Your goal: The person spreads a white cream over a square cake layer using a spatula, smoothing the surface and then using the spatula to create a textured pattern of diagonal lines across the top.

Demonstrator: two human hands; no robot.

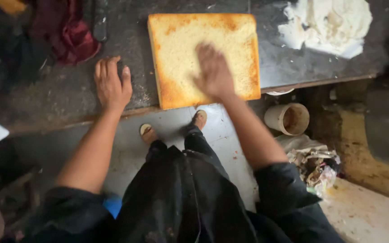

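Dark worn worktop point(68, 96) — pale stained floor point(365, 211) below, beige bucket point(288, 119) beside litter.

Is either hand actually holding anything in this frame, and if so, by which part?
Nothing is gripped. The right hand lies flat, fingers spread, on the top of the square sponge cake; the left hand rests palm-down on the dark worktop beside it.

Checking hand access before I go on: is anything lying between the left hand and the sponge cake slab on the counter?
Nothing visible. The left hand rests flat on the dark counter, and only bare countertop separates it from the sponge cake slab. The right hand already lies on the slab. The red cloth sits farther back.
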